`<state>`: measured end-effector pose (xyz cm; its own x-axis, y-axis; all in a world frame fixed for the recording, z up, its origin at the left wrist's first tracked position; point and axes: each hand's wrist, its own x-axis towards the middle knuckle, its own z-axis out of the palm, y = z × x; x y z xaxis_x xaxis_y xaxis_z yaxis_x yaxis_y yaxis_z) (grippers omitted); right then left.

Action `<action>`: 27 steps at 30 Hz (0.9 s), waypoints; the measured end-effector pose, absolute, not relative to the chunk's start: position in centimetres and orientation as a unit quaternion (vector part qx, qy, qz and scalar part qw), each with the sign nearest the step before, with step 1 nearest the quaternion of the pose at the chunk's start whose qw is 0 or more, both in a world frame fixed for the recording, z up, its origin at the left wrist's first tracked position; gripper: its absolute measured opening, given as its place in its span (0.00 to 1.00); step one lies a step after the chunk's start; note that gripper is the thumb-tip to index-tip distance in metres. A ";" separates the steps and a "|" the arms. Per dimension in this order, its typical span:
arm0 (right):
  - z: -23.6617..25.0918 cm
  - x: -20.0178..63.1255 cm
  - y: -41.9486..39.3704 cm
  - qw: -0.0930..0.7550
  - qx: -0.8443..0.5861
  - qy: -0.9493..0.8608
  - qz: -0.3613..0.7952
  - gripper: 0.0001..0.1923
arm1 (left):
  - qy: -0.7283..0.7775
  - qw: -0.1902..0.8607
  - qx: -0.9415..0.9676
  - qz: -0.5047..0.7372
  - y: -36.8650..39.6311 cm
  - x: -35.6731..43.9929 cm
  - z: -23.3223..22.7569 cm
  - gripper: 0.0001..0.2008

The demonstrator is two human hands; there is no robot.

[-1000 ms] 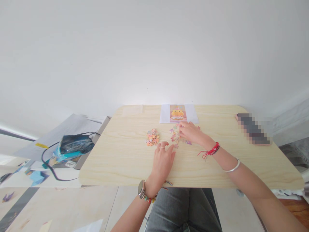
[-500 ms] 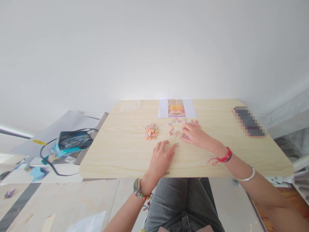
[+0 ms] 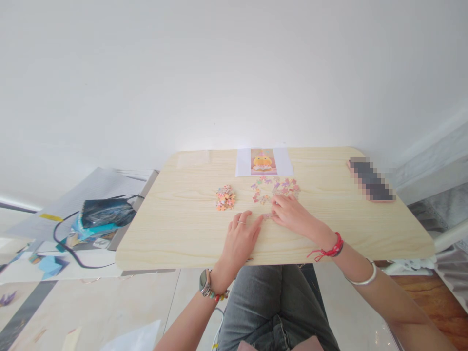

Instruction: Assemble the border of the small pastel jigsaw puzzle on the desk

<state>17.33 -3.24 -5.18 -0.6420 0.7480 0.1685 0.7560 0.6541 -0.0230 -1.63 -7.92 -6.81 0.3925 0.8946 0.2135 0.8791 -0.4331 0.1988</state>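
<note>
My left hand rests on the table with its fingers apart, the index fingertip on a small pale jigsaw piece. Close on the right, my right hand is closed in a pinch beside that piece. A jigsaw piece seems to be at its fingertips, mostly hidden by the fingers. Just beyond this hand, pink and purple jigsaw pieces lie spread in a loose ring. A heap of mostly orange and pink pieces sits to the left.
A printed sheet with a yellow figure's picture lies at the table's back edge, near the wall. The phone is at the right. Beyond the left edge are a dark pouch with a strap and papers.
My right hand has moved from the loose pieces toward me, down to the piece at my left fingertip. The left hand keeps its place on the table. The view has shifted slightly.
</note>
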 end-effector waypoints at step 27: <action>-5.5 17.5 -3.6 0.143 -0.440 -0.885 0.047 0.06 | 0.511 0.039 0.848 0.135 -7.5 -0.8 -6.5 0.17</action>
<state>17.45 -3.62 -5.52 -0.5714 0.7927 0.2125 0.7657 0.6082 -0.2095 -0.84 -7.53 -6.46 0.4422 0.8768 0.1890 0.8560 -0.4755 0.2030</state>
